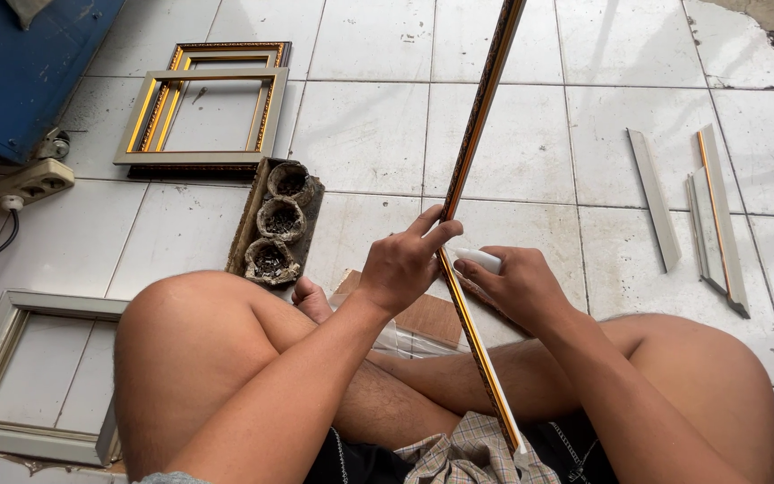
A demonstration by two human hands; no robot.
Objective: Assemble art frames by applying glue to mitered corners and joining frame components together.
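Observation:
A long thin strip of frame moulding (479, 116), dark with gold ornament and a gold edge, runs from my lap up past the top of the view. My left hand (402, 264) grips it near its lower third, fingers wrapped over it. My right hand (517, 285) is just right of the strip and holds a small white tube-like object (479, 259) whose tip points at the strip. I sit cross-legged on a white tiled floor.
Stacked picture frames (203, 108) lie at the back left, a pale frame (33, 376) at the front left. A wooden holder with three dirty cups (277, 224) sits by my knee. Cut moulding pieces (709, 215) lie right. A power strip (29, 184) and blue cabinet (20, 63) stand left.

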